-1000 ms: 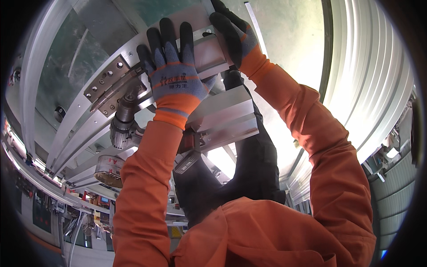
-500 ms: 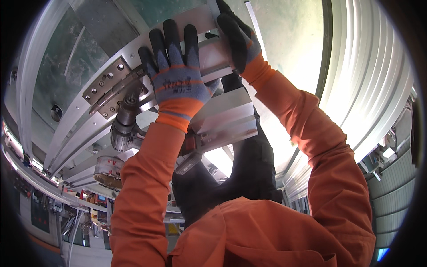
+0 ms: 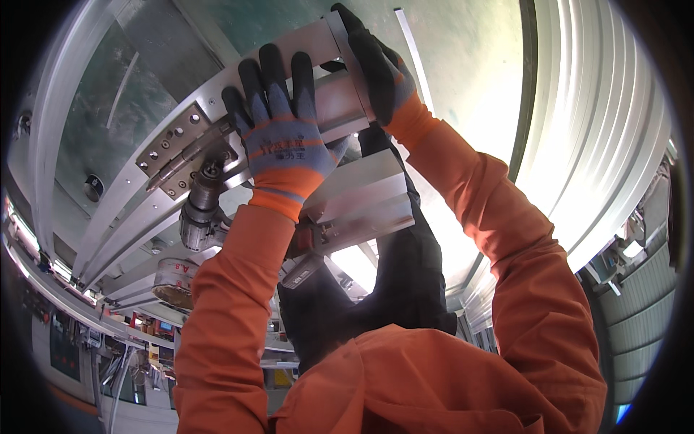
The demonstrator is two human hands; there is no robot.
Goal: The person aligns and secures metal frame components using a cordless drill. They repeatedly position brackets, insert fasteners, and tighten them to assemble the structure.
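Note:
My left hand [image 3: 282, 119], in a grey and orange glove with dark fingertips, lies with fingers spread across a silver aluminium profile [image 3: 322, 45]. Its thumb is mostly hidden by the near edge. At the profile's right end, my right hand [image 3: 376, 69], in a matching glove, grips a narrow flat metal end plate [image 3: 350, 61] along the end face; some of its fingers are hidden behind the metal. Left of my left hand, a metal hinge [image 3: 181, 152] with screw holes is fixed to the frame. A power drill [image 3: 201, 213] lies beside my left wrist.
A short aluminium piece [image 3: 365, 195] lies above my legs, near a dark tool with a grey base [image 3: 302, 271]. A round tape-like roll [image 3: 173, 282] sits left of my forearm. Long white profiles [image 3: 600, 108] are stacked at the right. A thin strip [image 3: 412, 58] lies beyond my right hand.
My right hand has shifted slightly left and down, and more of the end plate shows along the profile's end. My left hand has moved a little downward, its fingers still spread on the profile.

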